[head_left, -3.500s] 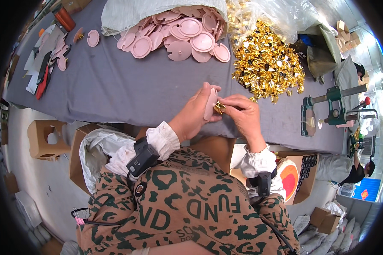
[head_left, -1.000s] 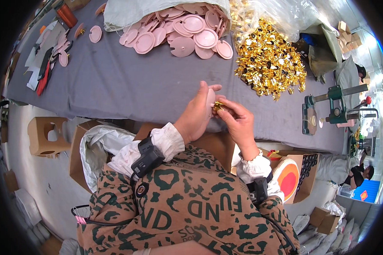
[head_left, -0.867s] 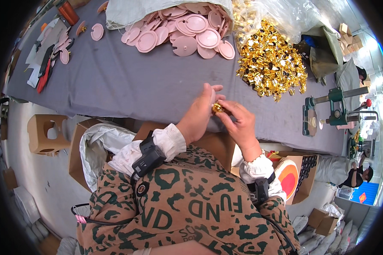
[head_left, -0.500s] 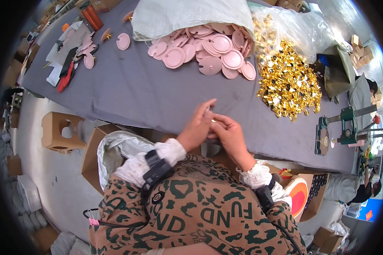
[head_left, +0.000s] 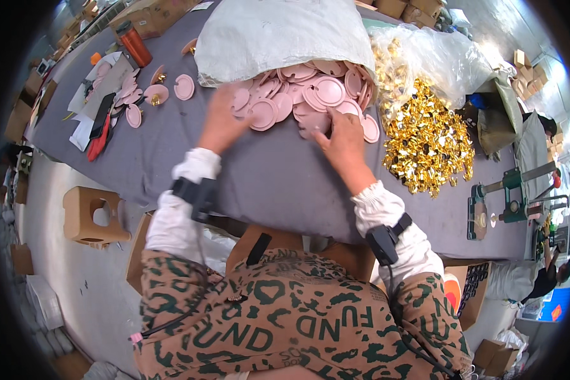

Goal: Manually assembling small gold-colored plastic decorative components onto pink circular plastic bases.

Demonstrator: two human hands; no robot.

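A heap of flat, round pink discs [head_left: 263, 114], some with a notch in the rim, spills from the mouth of a white woven sack [head_left: 278, 38]. My left hand [head_left: 225, 123] is at the heap's left edge, smeared by motion, so its fingers do not show clearly. At the front of the heap, my right hand [head_left: 346, 144] has thumb and fingers apart at the right edge of a darker pink disc [head_left: 311, 121]. To the left lies a pink disc with a gold piece on it [head_left: 156, 95], near a plain pink disc [head_left: 184, 87].
Shiny gold pieces [head_left: 429, 142] are piled right of the sack, below a clear plastic bag [head_left: 434, 60]. A green hand press [head_left: 513, 195] stands at the table's right. Red-handled scissors or a similar tool [head_left: 99, 142] and an orange bottle [head_left: 135, 44] are at left.
My hands were together near the table's front edge; now they are apart and farther forward at the disc heap. Another pink disc with a gold piece now lies at the left.
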